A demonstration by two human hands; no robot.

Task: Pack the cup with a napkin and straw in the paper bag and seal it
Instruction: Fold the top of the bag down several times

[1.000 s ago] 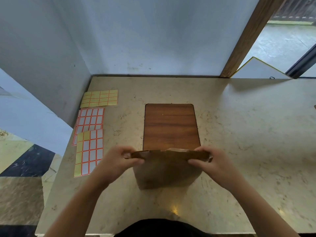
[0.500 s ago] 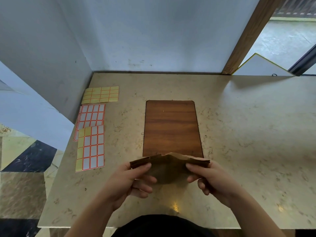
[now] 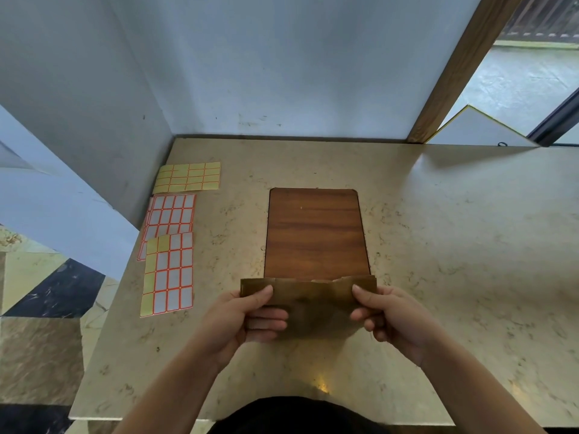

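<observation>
A brown paper bag [image 3: 311,303] stands at the near middle of the marble table, its top folded over toward me into a flat band. My left hand [image 3: 242,321] pinches the left end of that fold, thumb on the near face and fingers behind. My right hand [image 3: 394,321] pinches the right end the same way. The cup, napkin and straw are not visible; the bag's inside is hidden.
A dark wooden board [image 3: 315,233] lies flat just behind the bag. Three sheets of orange-edged sticker labels [image 3: 170,245] lie along the left side of the table [image 3: 454,245], near a wall. A white panel [image 3: 476,130] leans at the far right corner.
The bag's top has been folded down toward me and flattened. Both hands turned from gripping the top edge to pinching the fold, thumbs in front.
</observation>
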